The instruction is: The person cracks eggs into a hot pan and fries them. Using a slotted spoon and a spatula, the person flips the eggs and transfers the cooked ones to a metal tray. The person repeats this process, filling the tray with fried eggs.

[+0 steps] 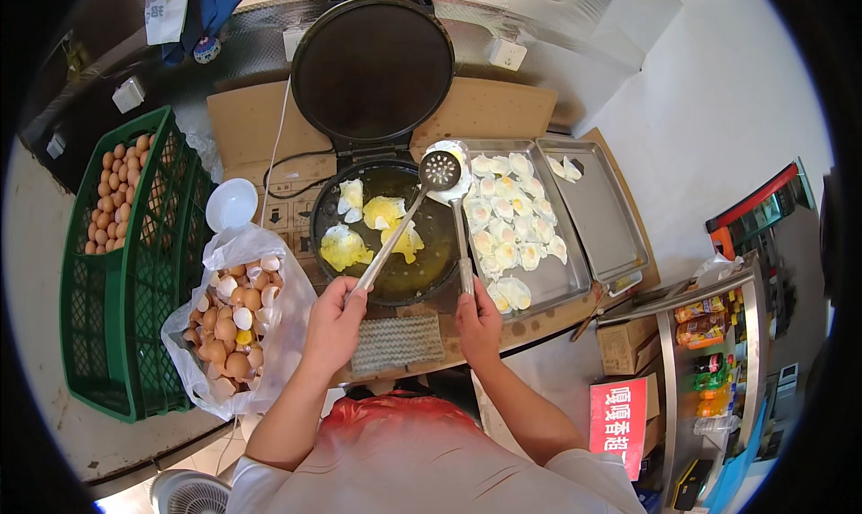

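Note:
My left hand (338,322) grips the metal handle of a slotted ladle (441,170), which reaches diagonally to the far right rim of the round electric griddle (431,271). In my right hand (479,324) is the handle of a spatula (460,228). Its blade is mostly hidden under a white fried egg (438,194), and the ladle head overlaps that egg from above. Several fried eggs (345,246), some with broken yellow yolk, lie in the oil on the griddle. Right of it, a metal tray (569,271) holds many fried eggs (502,207).
A second metal tray (616,224) carries egg pieces and a dark scrap. To the left stand a plastic bag (289,298) of eggshells (236,319), a white bowl (231,204) and a green crate (121,312) of eggs. The griddle's raised lid (374,66) stands behind; a cloth (397,343) lies in front.

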Demonstrator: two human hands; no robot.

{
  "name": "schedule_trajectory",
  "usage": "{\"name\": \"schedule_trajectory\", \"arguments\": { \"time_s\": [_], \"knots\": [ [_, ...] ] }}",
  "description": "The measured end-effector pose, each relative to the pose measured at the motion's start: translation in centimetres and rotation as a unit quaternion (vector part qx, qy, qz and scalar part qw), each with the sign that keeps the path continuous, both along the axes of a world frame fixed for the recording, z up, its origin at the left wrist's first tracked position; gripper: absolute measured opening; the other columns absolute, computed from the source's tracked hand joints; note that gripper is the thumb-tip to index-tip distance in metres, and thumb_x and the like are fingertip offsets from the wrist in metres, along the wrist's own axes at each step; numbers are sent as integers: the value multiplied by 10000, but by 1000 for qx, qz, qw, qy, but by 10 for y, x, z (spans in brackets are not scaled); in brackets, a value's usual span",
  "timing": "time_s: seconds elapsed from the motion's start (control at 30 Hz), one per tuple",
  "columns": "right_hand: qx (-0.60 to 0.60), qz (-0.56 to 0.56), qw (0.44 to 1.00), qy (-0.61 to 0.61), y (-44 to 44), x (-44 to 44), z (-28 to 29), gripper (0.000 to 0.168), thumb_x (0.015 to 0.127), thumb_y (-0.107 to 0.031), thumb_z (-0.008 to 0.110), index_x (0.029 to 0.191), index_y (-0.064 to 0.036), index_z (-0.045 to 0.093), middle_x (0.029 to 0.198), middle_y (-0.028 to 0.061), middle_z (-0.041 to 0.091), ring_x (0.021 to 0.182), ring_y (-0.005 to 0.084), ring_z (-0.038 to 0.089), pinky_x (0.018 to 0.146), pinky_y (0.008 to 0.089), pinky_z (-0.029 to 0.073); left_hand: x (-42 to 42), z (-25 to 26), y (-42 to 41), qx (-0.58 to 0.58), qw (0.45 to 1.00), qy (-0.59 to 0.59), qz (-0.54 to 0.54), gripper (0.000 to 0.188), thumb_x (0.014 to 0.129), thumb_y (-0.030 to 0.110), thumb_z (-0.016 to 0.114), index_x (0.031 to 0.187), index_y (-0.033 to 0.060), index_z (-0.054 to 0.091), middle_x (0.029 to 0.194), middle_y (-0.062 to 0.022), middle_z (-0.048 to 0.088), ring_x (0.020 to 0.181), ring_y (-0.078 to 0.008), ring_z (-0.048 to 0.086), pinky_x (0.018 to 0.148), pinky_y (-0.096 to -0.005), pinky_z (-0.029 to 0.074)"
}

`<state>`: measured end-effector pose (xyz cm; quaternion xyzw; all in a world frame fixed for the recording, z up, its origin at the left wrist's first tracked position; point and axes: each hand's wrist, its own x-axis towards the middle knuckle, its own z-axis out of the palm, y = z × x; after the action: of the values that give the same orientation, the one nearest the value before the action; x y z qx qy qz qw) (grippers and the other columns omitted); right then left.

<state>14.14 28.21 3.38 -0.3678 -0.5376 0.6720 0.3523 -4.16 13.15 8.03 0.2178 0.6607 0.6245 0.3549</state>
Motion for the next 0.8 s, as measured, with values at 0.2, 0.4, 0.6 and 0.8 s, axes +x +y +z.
{"name": "schedule_trajectory", "arguments": {
  "time_s": [0.2, 0.4, 0.6, 0.8],
  "knots": [
    [1, -7, 1000, 5, 3, 1, 2, 452, 1023, -85, 513, 1464, -12, 451, 744, -55, 476, 591, 20, 402, 509, 185, 342, 2, 3, 0, 5, 1000, -8, -1, 153, 1011, 149, 534, 1033, 24, 620, 731, 60, 487, 654, -34, 412, 574, -221, 355],
    [9, -6, 1000, -5, 4, 1, 8, 436, 1022, -81, 509, 1456, -47, 478, 742, -76, 451, 574, 8, 368, 498, 180, 314, 4, 5, 1, 10, 1000, -2, 1, 157, 1012, 153, 534, 1041, 27, 624, 730, 58, 486, 657, -33, 411, 578, -220, 356],
    [11, -4, 1000, 2, 5, 4, 6, 435, 1016, -64, 506, 1451, -60, 493, 753, -91, 437, 576, 0, 350, 501, 175, 297, 6, -1, 4, 34, 999, 23, 2, 143, 1030, 139, 509, 1052, 36, 606, 696, 73, 449, 573, -7, 344, 504, -196, 261],
    [21, -3, 1000, 2, 4, 4, 10, 429, 1017, -59, 501, 1446, -49, 496, 754, -88, 429, 582, 0, 345, 502, 176, 292, 7, 1, 4, 29, 999, 23, 3, 149, 1028, 144, 515, 1051, 34, 612, 704, 70, 458, 587, -8, 351, 513, -198, 268]
  ]
}}
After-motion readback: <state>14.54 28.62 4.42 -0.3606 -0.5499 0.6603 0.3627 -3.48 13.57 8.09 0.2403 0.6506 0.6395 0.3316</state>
